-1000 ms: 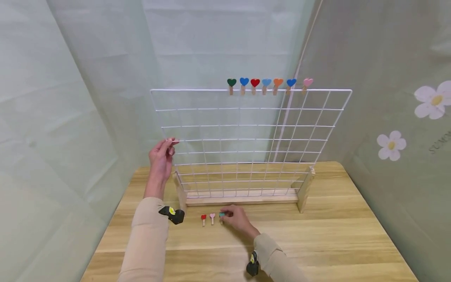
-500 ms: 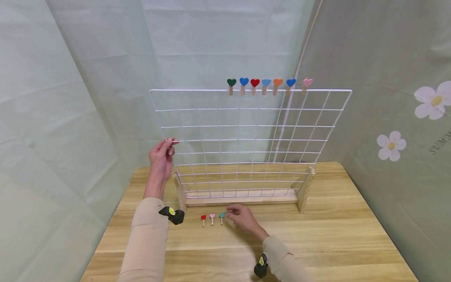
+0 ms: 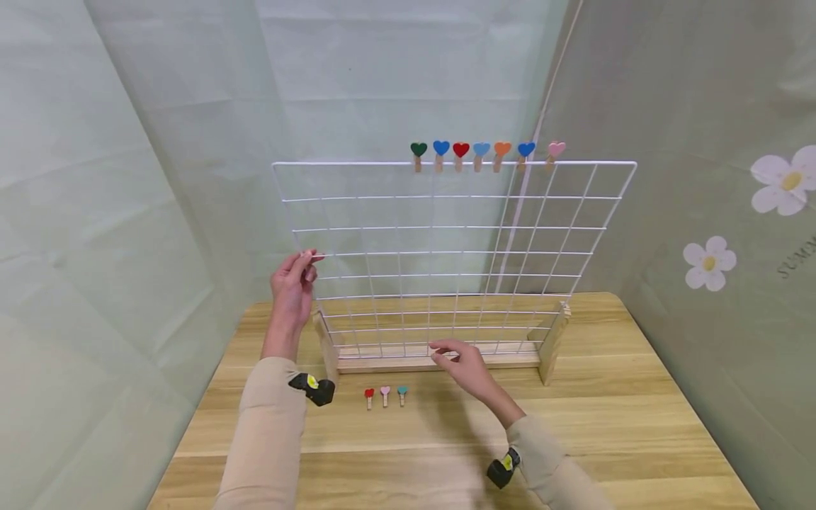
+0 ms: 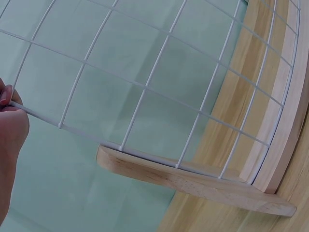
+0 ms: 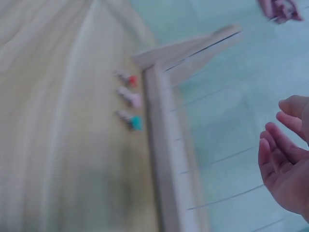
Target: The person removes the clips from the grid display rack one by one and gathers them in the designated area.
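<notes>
A white wire grid rack point(image 3: 446, 252) stands upright in a wooden base point(image 3: 382, 364). My left hand point(image 3: 293, 287) pinches the grid's left edge wire between thumb and fingers. The right hand point(image 3: 470, 368) hovers in front of the lower grid, fingers loosely bent and thumb apart; in the right wrist view nothing shows between them. On the table, left of that hand, lie a red heart clothespin point(image 3: 370, 394), a pink one and a teal heart clothespin point(image 3: 402, 391) in a row. Along the grid's top wire sit several heart clothespins, from a dark green one point(image 3: 418, 149) to a pink one point(image 3: 557, 149).
The wooden table point(image 3: 625, 418) carries the rack near its back. A pale green curtain point(image 3: 191, 142) hangs behind and to the left. On the right hangs a grey curtain with printed flowers point(image 3: 709, 263).
My right hand has let go of the teal clothespin, which stays beside the pink one. That hand has moved up and right toward the grid. The left hand keeps its place.
</notes>
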The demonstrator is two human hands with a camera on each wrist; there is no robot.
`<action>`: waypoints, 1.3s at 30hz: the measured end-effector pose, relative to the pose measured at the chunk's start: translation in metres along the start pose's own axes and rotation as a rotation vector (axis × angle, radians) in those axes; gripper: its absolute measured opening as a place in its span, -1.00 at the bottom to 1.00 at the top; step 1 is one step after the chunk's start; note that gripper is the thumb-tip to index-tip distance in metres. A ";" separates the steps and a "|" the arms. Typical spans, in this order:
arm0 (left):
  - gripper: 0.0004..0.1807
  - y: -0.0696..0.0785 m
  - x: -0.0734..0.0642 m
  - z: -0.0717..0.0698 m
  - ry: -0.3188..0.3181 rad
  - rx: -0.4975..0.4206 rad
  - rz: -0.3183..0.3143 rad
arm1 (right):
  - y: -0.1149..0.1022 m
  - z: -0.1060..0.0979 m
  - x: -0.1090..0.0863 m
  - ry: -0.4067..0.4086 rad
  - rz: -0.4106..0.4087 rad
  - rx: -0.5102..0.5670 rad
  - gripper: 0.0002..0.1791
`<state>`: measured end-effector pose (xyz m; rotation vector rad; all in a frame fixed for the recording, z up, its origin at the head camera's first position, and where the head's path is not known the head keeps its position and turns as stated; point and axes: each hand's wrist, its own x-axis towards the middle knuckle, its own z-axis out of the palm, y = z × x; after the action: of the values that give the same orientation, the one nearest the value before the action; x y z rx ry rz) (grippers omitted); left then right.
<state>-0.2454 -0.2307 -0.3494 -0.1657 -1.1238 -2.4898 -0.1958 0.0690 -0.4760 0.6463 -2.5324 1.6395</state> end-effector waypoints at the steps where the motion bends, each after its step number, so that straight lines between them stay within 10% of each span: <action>1: -0.74 0.000 0.000 0.000 0.000 -0.001 0.001 | -0.006 -0.005 0.000 0.003 -0.003 -0.005 -0.77; 16: -0.75 -0.001 0.001 0.002 0.001 0.003 -0.003 | -0.096 -0.085 0.019 0.023 -0.137 -0.098 -0.72; 39: -0.75 0.001 0.002 -0.001 0.012 0.005 -0.026 | -0.286 -0.158 0.118 0.056 -0.371 -0.216 -0.71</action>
<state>-0.2467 -0.2325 -0.3491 -0.1357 -1.1342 -2.5068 -0.2249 0.0724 -0.1298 0.9588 -2.3260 1.2264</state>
